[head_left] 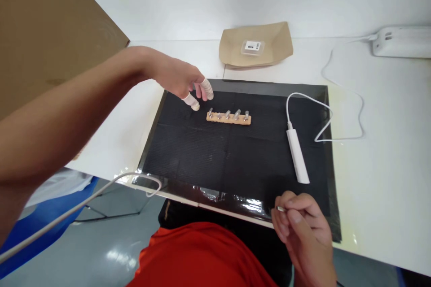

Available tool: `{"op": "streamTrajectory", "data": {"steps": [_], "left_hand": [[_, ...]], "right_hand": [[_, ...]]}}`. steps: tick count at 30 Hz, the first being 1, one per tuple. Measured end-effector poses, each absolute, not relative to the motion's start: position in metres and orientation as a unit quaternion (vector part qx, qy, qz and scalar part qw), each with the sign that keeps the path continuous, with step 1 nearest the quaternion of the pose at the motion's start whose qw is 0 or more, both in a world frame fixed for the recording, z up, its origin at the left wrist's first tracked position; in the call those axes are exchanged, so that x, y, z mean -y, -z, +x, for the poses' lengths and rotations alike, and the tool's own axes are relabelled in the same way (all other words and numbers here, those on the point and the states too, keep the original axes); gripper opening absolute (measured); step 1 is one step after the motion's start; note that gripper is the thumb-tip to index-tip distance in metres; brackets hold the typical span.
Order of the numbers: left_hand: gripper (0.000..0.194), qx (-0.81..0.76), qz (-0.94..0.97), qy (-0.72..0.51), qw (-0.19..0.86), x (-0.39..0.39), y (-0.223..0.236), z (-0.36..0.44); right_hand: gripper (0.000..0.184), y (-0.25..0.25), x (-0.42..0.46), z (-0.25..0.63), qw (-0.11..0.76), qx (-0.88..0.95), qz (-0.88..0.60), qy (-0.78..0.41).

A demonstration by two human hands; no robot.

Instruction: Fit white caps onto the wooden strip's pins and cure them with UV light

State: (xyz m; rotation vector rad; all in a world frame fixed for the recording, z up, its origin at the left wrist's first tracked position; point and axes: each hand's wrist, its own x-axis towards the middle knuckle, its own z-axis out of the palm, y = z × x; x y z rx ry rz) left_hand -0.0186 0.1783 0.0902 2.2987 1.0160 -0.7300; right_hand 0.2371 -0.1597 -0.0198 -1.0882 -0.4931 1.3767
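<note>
A small tan strip (229, 119) carrying several upright metal pieces lies on the black mat (215, 157). My left hand (183, 78) reaches over the mat's far left corner, fingers curled downward with white finger cots on two tips, just left of the strip and not touching it. My right hand (301, 228) hovers at the mat's near edge, fingers pinched on a small metal piece (280, 209). A white pen-like tool (297, 155) with a cable lies on the mat to the right.
A brown paper tray (256, 45) with a small labelled packet sits behind the mat. A white power adapter (400, 41) lies at the far right, its cable looping across the table. Brown cardboard (43, 31) stands at left. A white cable (77, 206) hangs off the near edge.
</note>
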Motion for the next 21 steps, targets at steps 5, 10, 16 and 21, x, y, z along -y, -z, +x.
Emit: {"op": "streamTrajectory", "data": {"steps": [5, 10, 16, 21], "left_hand": [[0.067, -0.339, 0.919, 0.088, 0.18, -0.148, -0.088, -0.04], [0.039, -0.273, 0.95, -0.084, 0.129, -0.106, -0.063, -0.047], [0.029, -0.314, 0.94, -0.117, 0.065, -0.079, -0.036, -0.037], [0.023, -0.32, 0.937, -0.135, 0.04, -0.077, -0.024, -0.027]], "right_hand": [[0.013, 0.019, 0.159, 0.237, 0.612, 0.216, -0.479, -0.591], [0.014, 0.02, 0.158, 0.236, 0.612, 0.224, -0.481, -0.586], [0.02, 0.018, 0.158, 0.235, 0.607, 0.216, -0.495, -0.584], [0.021, 0.017, 0.159, 0.235, 0.604, 0.211, -0.497, -0.586]]}}
